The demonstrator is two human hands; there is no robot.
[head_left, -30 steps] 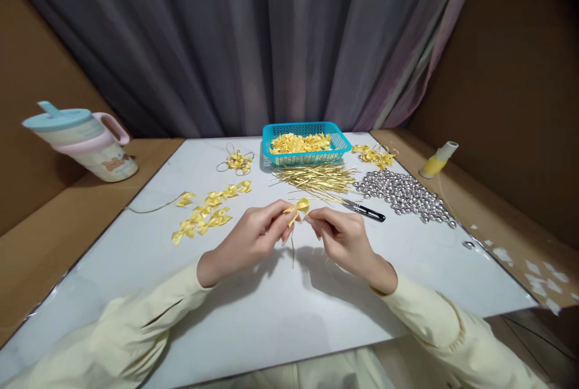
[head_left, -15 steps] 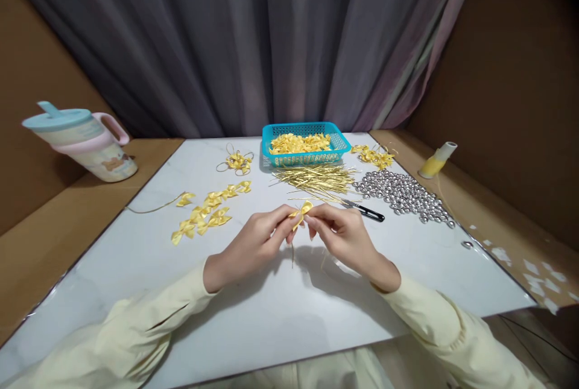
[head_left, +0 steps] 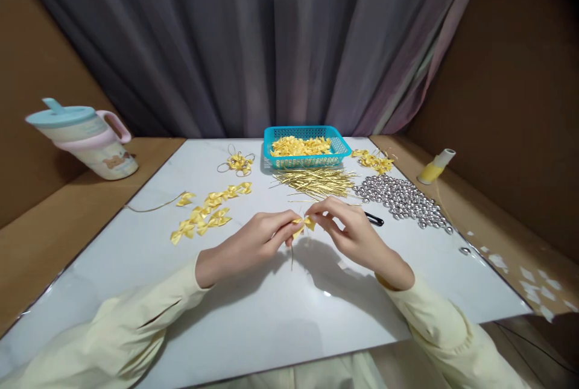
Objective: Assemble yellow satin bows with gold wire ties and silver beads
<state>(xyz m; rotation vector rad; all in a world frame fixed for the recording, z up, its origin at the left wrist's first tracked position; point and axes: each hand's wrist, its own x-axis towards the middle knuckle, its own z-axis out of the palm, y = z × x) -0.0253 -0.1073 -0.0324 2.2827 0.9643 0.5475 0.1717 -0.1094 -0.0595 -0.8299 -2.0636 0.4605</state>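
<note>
Above the middle of the table, my left hand (head_left: pixel 266 235) pinches the left side of a small yellow ribbon bow (head_left: pixel 310 224) between thumb and fingers. A thin gold cord (head_left: pixel 292 257) hangs below these fingertips. My right hand (head_left: pixel 355 233) is closed at the bow's upper right, its thumb and forefinger gripping that edge. Fine thread ends seem to stick out around the bow's middle. Partly hidden behind my right hand lies a black-handled cutting tool (head_left: pixel 374 219). To the left, loose yellow bows (head_left: pixel 199 218) lie in rough rows beside a bow on a gold cord (head_left: pixel 184 199).
A turquoise basket (head_left: pixel 307 162) of bows stands at the back, with gold cords (head_left: pixel 314 182) before it. Silver beads (head_left: pixel 402 199) spread at right. Ribbon flowers (head_left: pixel 239 163) lie either side of the basket. A cup (head_left: pixel 93 145) and a thread spool (head_left: pixel 435 167) stand on the outer ledges.
My right hand has shifted slightly right and its grip on the bow has moved to the upper right edge. The bow is now spread flatter, and more of the cutting tool is covered.
</note>
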